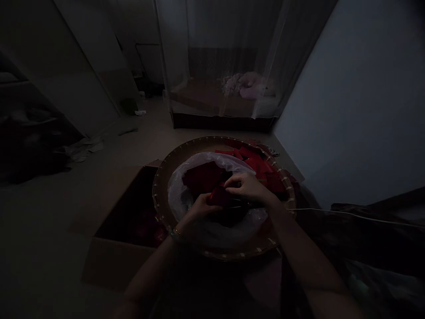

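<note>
In the dim head view, my left hand (200,208) is closed round a small shiny red piece (219,197), whose kind I cannot make out. My right hand (245,186) pinches at its upper right side, thumb and fingertips together. Both hands are over a translucent plastic bag (179,184) spread open in a round woven bamboo tray (160,177). Dark red material (203,176) lies in the bag just beyond my hands. Thin pale lines, perhaps threads, run below my right hand. Flat red pieces (260,164) are heaped at the tray's far right.
An open cardboard box (119,254) with shiny red things in it stands left of the tray. A white cord (318,210) runs off to the right. Beyond are a bed behind a sheer curtain (219,26) and a pale wall (361,102).
</note>
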The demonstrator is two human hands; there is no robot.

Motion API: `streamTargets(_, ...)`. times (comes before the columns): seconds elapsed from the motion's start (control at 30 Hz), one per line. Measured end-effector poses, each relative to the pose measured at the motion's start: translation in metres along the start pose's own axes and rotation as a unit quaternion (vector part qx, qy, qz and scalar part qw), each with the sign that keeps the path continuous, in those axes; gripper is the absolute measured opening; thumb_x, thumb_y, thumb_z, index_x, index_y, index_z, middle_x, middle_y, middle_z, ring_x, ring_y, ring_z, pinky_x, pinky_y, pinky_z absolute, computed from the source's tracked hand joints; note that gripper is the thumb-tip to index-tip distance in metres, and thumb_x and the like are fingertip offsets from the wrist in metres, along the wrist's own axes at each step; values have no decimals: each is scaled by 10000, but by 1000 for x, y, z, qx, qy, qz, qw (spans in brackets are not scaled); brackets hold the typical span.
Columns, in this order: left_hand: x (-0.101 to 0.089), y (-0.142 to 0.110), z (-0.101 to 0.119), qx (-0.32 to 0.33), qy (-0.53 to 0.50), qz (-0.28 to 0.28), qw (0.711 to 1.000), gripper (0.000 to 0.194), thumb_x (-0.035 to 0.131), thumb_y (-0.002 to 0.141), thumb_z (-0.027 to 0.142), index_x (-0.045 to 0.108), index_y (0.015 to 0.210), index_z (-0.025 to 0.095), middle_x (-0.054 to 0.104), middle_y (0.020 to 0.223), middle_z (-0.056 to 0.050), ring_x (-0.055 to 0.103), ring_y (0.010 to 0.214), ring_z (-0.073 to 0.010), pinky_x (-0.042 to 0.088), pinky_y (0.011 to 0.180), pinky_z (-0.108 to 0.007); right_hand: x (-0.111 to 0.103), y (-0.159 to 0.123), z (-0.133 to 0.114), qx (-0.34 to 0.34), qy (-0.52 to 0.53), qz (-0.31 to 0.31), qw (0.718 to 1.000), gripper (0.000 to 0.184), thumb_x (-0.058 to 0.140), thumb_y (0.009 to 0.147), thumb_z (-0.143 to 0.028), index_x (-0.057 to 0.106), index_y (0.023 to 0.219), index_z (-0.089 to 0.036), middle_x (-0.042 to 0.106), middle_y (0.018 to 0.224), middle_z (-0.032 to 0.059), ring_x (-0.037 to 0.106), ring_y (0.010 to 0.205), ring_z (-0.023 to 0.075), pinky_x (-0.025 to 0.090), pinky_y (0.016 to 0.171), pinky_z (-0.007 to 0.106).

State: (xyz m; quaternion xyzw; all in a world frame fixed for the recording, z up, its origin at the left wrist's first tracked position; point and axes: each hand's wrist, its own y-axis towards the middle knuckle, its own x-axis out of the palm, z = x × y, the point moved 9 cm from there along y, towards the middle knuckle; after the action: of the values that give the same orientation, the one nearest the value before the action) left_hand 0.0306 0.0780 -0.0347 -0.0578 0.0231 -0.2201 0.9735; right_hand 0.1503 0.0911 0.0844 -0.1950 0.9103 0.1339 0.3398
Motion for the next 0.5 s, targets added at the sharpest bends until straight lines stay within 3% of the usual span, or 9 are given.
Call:
streamTargets(0.2,1,2,-3,14,0,1,1000,411,790,530,292,643,854,86,583,659,23,502,595,-99,402,586,-212,1,-3,-13,-13,-28,1,1000,164,589,722,-221,709,827,-183,707,842,36,623,788,174,460,682,257)
streamTargets(0.5,0,0,-6,-9,-7,-2,1000,440,792,536,311,642,887,91,611,694,9,522,605,-109,425,599,-224,3,-4,2,39,84,-9,996,208,619,723,-280,683,898,-190,702,875,34,638,802,185,491,696,280)
